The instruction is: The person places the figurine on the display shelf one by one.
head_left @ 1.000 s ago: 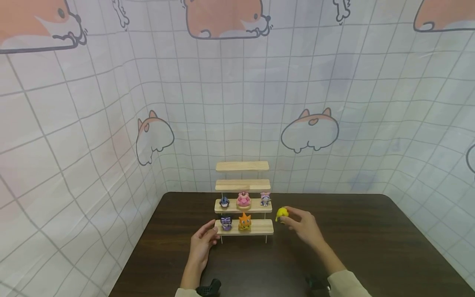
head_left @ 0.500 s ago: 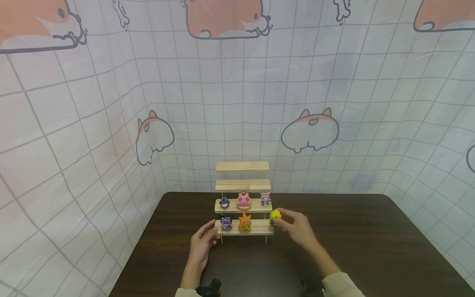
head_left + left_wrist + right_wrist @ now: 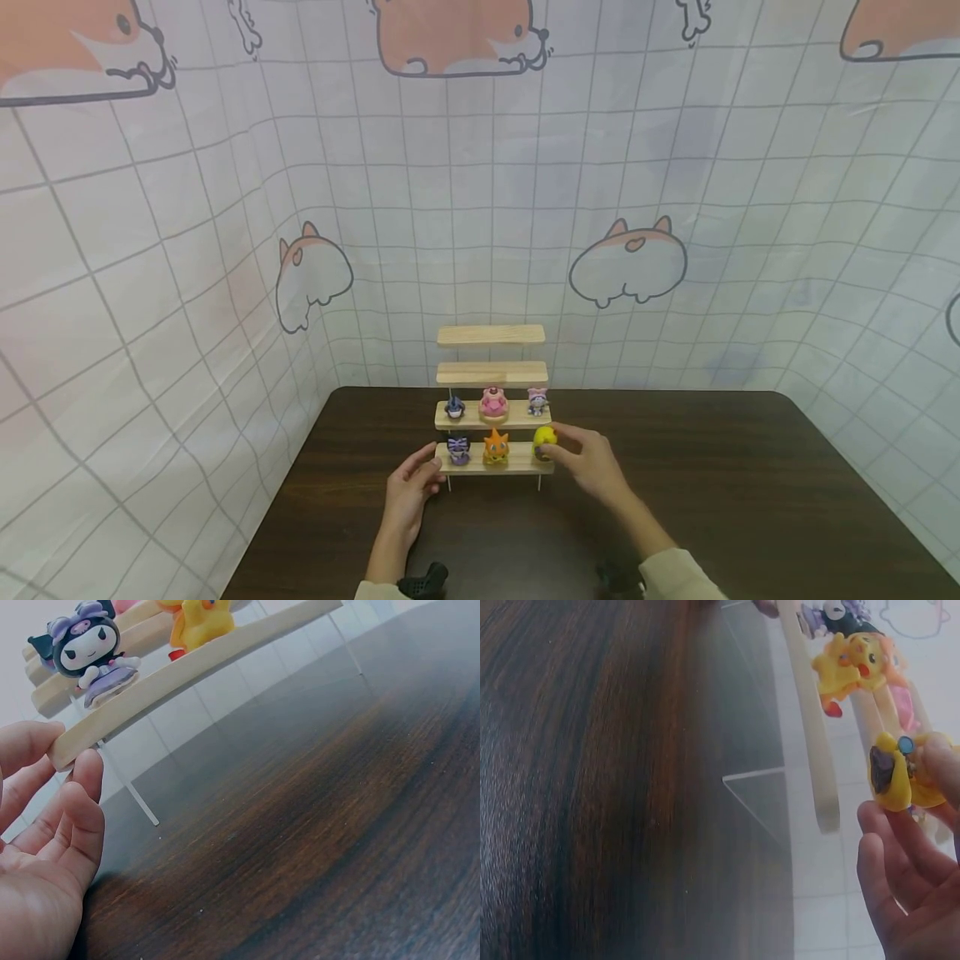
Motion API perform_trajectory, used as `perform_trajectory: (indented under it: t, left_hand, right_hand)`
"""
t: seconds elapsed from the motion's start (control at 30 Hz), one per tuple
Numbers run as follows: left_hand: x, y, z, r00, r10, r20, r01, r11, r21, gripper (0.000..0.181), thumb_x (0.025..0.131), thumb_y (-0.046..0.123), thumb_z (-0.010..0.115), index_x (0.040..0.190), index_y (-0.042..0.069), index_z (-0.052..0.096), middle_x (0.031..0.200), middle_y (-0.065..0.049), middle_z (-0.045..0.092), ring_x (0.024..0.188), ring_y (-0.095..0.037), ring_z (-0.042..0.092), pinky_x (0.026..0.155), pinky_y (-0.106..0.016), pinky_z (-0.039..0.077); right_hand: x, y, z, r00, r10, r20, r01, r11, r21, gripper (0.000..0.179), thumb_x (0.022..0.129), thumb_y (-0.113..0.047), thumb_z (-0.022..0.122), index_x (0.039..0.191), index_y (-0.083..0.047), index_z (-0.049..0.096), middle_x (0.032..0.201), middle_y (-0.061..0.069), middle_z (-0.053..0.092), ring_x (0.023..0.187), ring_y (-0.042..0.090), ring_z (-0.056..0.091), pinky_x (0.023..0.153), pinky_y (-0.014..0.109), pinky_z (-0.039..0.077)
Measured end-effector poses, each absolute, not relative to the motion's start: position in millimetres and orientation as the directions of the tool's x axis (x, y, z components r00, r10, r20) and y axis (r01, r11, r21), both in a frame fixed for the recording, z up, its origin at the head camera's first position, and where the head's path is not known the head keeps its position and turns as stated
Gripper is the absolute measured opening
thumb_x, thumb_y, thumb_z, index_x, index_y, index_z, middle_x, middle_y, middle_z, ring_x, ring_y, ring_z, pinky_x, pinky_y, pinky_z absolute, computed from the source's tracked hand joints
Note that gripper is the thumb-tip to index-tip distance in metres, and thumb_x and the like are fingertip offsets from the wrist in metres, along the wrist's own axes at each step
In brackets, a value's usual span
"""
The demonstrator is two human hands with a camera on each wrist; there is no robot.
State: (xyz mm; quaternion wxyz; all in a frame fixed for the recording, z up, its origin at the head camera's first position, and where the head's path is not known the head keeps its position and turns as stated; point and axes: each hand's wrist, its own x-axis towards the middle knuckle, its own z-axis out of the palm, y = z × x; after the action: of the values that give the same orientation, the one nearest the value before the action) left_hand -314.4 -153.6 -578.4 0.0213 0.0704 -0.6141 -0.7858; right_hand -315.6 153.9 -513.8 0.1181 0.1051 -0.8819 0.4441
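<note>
A wooden tiered display stand (image 3: 491, 335) with small figurines is in the middle of the head view. My left hand (image 3: 406, 497) pinches the left end of its lowest shelf (image 3: 195, 675), thumb and fingers at the board's edge. Between the thumb and fingers of my right hand (image 3: 594, 463) is a yellow figurine (image 3: 900, 776), at the right end of that shelf. On the same shelf stand a purple-and-black figurine (image 3: 88, 649) at the left and an orange-and-yellow one (image 3: 496, 447) in the middle.
The second shelf holds a dark blue penguin figurine (image 3: 454, 407), a pink figurine (image 3: 493, 405) and a lilac one (image 3: 537, 402). Thin legs (image 3: 135, 791) carry the stand on a dark wooden table (image 3: 712, 483). A patterned cloth (image 3: 495, 183) hangs behind and at both sides.
My right hand has moved left with the yellow figurine, from beside the stand to over the right end of the lowest shelf. The left hand keeps its grip there.
</note>
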Motion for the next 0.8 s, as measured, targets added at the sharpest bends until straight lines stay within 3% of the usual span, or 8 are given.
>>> perform_trajectory:
  t: [0.3,0.8]
  left_hand:
    - [-315,-153,-579,-0.99,-0.122,-0.076,-0.043,-0.251,0.967,0.047,0.097,0.018,0.071,0.14,0.002,0.06,0.09,0.007,0.071,0.079,-0.01,0.067,0.069,-0.022,0.053]
    - [-314,-153,-578,-0.99,-0.119,-0.08,-0.048,-0.25,0.967,0.047,0.097,0.018,0.071,0.141,0.002,0.06,0.087,0.007,0.071,0.079,-0.01,0.067,0.068,-0.021,0.053]
  right_hand:
    - [-317,147,-515,-0.953,-0.081,0.291,-0.284,0.564,-0.776,0.043,0.088,-0.027,0.081,0.126,-0.008,0.073,0.118,0.013,0.076,0.105,0.027,0.072,0.093,0.048,0.057]
    - [-321,143,-525,-0.955,-0.087,0.282,-0.279,0.584,-0.763,0.043,0.088,-0.026,0.082,0.126,-0.009,0.073,0.119,0.013,0.076,0.111,0.03,0.071,0.097,0.052,0.055]
